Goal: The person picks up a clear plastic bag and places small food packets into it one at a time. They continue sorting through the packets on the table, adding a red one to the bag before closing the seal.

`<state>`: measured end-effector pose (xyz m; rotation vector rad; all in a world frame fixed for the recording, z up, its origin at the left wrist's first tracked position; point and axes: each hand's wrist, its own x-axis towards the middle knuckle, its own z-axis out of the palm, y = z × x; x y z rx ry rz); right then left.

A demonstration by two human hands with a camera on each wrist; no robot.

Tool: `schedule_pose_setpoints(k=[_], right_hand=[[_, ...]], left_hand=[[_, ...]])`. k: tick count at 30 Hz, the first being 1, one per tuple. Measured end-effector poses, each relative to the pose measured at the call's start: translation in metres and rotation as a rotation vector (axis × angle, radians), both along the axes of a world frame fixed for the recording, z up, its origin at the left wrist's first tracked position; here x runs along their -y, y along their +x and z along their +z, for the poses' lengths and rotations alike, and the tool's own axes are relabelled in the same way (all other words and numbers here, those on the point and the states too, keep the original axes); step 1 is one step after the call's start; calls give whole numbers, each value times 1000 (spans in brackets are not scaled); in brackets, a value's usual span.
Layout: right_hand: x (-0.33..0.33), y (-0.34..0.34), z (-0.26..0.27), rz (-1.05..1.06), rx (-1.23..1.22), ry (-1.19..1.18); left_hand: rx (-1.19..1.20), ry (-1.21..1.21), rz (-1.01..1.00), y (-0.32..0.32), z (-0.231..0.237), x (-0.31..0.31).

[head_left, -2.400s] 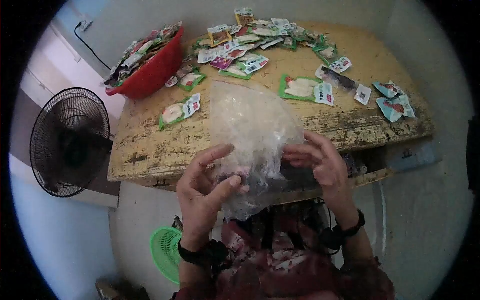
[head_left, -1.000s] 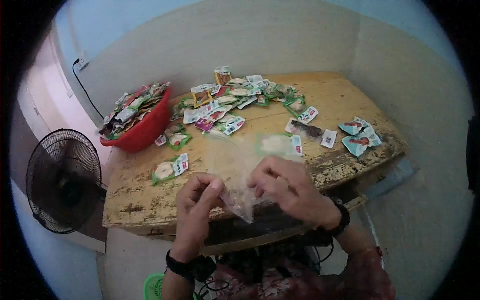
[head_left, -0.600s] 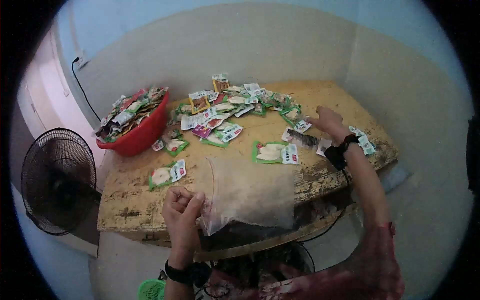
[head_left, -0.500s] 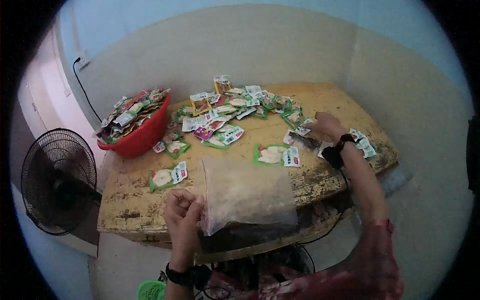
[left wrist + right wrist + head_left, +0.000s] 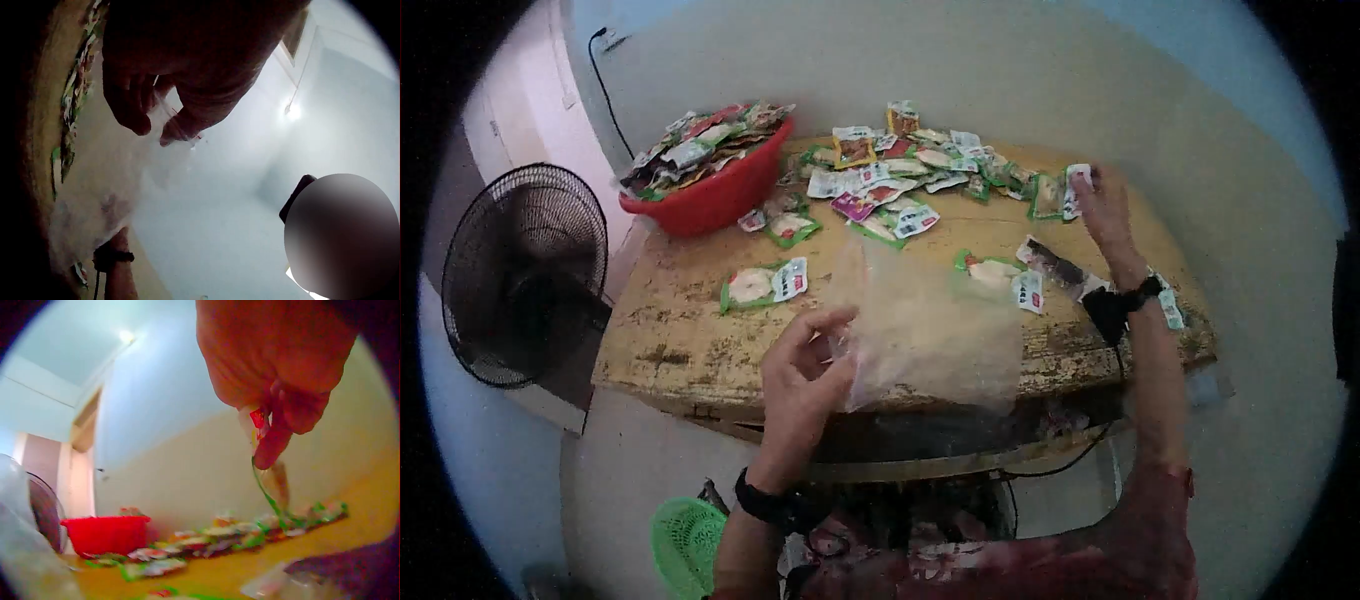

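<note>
My left hand (image 5: 802, 372) pinches the edge of a clear plastic bag (image 5: 945, 345), which spreads to the right over the front of the table. In the left wrist view the thumb and fingers close on the bag's edge (image 5: 169, 119). At the right end of the packet pile, my right hand (image 5: 1110, 215) pinches a green-edged snack packet (image 5: 1048, 197) by its white end. The right wrist view shows this packet (image 5: 275, 484) hanging from the fingertips over other packets. A second green-edged packet (image 5: 990, 275) lies partly behind the bag.
A heap of snack packets (image 5: 880, 180) covers the table's back. To its left stands a red basin (image 5: 710, 190) full of packets. One packet (image 5: 750, 287) lies at the left, a dark one (image 5: 1055, 268) near my right wrist. A fan (image 5: 525, 275) and green basket (image 5: 685, 545) stand beyond the table (image 5: 670, 340).
My right hand has let go of the bag, reached to the back right and lifted a snack packet. My left hand keeps its hold on the bag, now spread flatter. The head view has shifted.
</note>
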<state>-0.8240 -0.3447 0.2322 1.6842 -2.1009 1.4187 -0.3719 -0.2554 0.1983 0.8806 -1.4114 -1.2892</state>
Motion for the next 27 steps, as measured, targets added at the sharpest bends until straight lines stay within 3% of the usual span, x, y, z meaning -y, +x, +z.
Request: schedule_pose_setpoints(k=[2, 4, 9, 12, 13, 15, 17, 18, 21, 24, 27], right_hand=[[-27, 45, 40, 98, -54, -124], [-57, 92, 75, 304, 98, -229], [-109, 166, 126, 656, 106, -479], [-138, 203, 135, 772, 53, -337], [-145, 217, 137, 820, 9, -306], [-152, 230, 134, 733, -414, -290], [-154, 238, 127, 596, -715, -286], [-155, 240, 124, 563, -714, -233], [-154, 234, 116, 460, -775, -117], [-144, 237, 101, 443, -767, -159], [-132, 242, 84, 462, -661, -124]], left_hand=[[-40, -1, -63, -8, 8, -3], [-47, -27, -102, -18, 13, -5], [67, -43, -145, -36, 23, -6], [8, -257, -163, -49, 12, 1], [17, -192, -171, -52, 17, -2], [33, -66, -181, -56, 30, -9], [74, -230, -124, -56, 27, -4], [93, -311, -91, -54, 27, -2], [25, -168, -103, -48, 39, -6], [1, -269, -119, -52, 42, -9], [241, -619, 10, -51, 54, -13]])
